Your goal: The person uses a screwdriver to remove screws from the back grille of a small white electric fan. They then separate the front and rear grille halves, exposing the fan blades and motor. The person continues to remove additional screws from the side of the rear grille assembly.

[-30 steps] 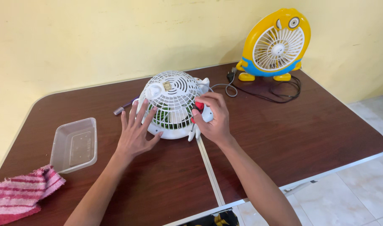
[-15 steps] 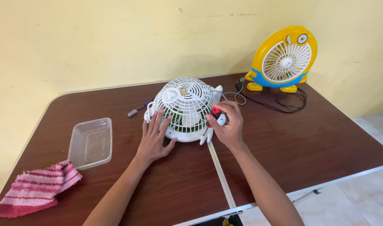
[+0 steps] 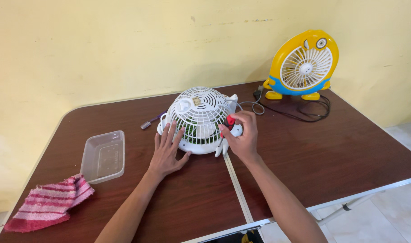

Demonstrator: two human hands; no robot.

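Brown bench (image 3: pixel 304 153) against yellow wall. White fan (image 3: pixel 198 119) face-down near centre, toward far edge. Left hand (image 3: pixel 167 150) flat, fingers spread, on grille. Right hand (image 3: pixel 242 135) pinching red-handled tool (image 3: pixel 230 120) at fan's side.

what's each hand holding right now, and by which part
The right hand grips a red-handled tool by its handle, against the white fan. The left hand holds nothing; it rests flat on the fan's grille.
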